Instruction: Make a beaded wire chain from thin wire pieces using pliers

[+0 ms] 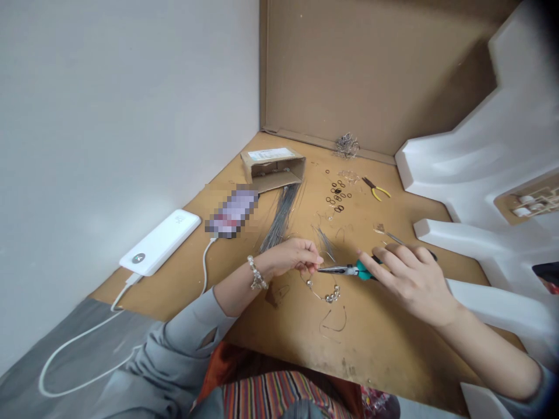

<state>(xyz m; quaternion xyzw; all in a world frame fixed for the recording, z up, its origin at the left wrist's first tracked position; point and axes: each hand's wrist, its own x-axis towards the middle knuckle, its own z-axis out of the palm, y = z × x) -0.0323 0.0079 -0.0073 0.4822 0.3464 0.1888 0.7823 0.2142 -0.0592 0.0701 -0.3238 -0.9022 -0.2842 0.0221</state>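
My left hand (299, 255) is closed in a pinch on the thin wire of a beaded bracelet (332, 295). Several clear and silvery beads sit on that wire loop, which hangs just below the fingers. My right hand (406, 279) is wrapped round long-nose pliers (363, 269) with teal and black handles. The jaw tips of the pliers meet the wire right at my left fingertips; whether they grip it is too small to tell. Below the bracelet, a loose curved wire (334, 329) lies on the tabletop (297, 331).
Behind my left hand, a bundle of straight wires (279, 218) runs from an open cardboard box (275, 169). Dark rings (337, 196), yellow-handled pliers (376, 189) and a wire tangle (347, 145) lie farther back. A power bank (161, 241) is cabled to a phone (232, 212) at left; white moulded panels (449, 233) stand right.
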